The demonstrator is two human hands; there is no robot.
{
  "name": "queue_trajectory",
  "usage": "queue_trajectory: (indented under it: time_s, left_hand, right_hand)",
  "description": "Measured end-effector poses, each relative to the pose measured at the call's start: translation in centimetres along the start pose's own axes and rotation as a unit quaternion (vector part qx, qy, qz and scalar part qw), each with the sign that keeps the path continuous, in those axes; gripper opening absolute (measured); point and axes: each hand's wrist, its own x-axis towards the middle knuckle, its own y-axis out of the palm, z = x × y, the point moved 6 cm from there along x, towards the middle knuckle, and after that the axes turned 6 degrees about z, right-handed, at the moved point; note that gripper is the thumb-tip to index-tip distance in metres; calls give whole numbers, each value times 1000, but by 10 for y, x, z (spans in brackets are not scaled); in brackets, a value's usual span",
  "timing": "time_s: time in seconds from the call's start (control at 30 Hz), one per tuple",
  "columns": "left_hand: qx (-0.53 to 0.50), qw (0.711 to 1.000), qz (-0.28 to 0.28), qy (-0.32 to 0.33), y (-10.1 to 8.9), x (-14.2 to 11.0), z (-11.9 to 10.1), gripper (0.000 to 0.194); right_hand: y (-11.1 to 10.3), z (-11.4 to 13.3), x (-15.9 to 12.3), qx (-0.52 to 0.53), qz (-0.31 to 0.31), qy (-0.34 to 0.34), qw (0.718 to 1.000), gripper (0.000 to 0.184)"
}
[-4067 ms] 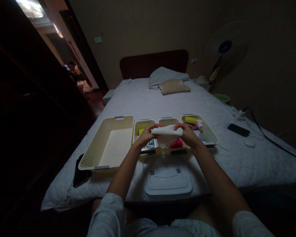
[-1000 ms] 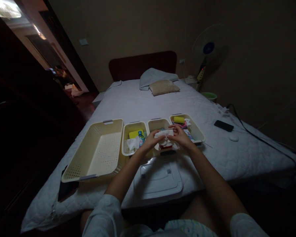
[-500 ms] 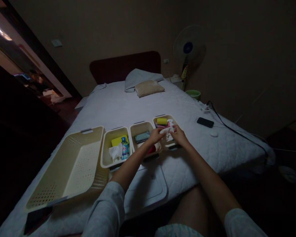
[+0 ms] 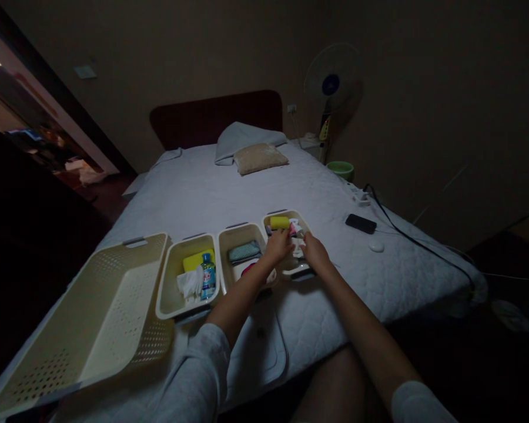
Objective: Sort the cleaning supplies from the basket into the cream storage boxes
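At the rightmost small bin (image 4: 271,212), both my hands are over the inside with fingers closed. My right hand (image 4: 315,252) pinches a crumpled white cloth (image 4: 297,248) from the right side. On its left edge, my left hand (image 4: 280,245) grips too, its fingertips partly hidden. Behind them in that bin lie a yellow roll-shaped item (image 4: 279,222) and a pink-and-white item (image 4: 294,227). The middle bin (image 4: 226,247) holds a folded grey-green cloth (image 4: 244,252) and something red and white, partly behind my left forearm.
Further left, a bin (image 4: 165,294) contains a blue bottle (image 4: 208,276), white cloth and a yellow item. A large perforated basket (image 4: 114,305) stands beside it. A white lid (image 4: 264,346) lies in front. Right: a phone (image 4: 361,223), a white oval object (image 4: 376,247) and cables.
The view has shifted, so the bins sit lower and further left. My hands and the white cloth are now lower, further inside the rightmost bin.
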Motion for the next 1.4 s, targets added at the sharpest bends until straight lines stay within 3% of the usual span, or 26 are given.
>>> queue_trajectory:
  time_s: [0.17, 0.33, 0.5, 0.57, 0.7, 0.8, 0.87, 1.03, 1.2, 1.4]
  left_hand:
    - [73, 994, 54, 68, 10, -2, -21, 23]
    - [104, 987, 112, 47, 10, -1, -21, 24]
    - [106, 981, 155, 39, 15, 0, -15, 25]
    - [110, 979, 168, 40, 22, -3, -12, 26]
    - [117, 984, 108, 77, 27, -9, -10, 27]
    - [118, 987, 46, 94, 22, -14, -9, 28]
    - [100, 989, 34, 108, 18, -16, -8, 26]
    - [-22, 991, -20, 128, -5, -31, -4, 28]
    - [-138, 983, -47, 114, -32, -74, 3, 22]
    - [-192, 974, -45, 111, -60, -148, 23, 22]
  right_hand:
    - [15, 0, 5, -92, 45, -2, 995, 30]
    - [18, 1, 5, -138, 49, 11, 989, 37]
    - [12, 11, 4, -214, -26, -15, 976, 32]
    - [13, 12, 5, -228, -22, -18, 973, 31]
    - [15, 13, 4, -211, 33, -13, 977, 28]
    - [8, 18, 0, -190, 29, -25, 981, 36]
    - [2, 20, -4, -187, 22, -29, 982, 40]
    - [-7, 23, -13, -191, 6, -35, 981, 37]
    - [-16, 40, -27, -192, -57, -57, 978, 31]
    - [-14, 96, -57, -147, -93, -161, 972, 29]
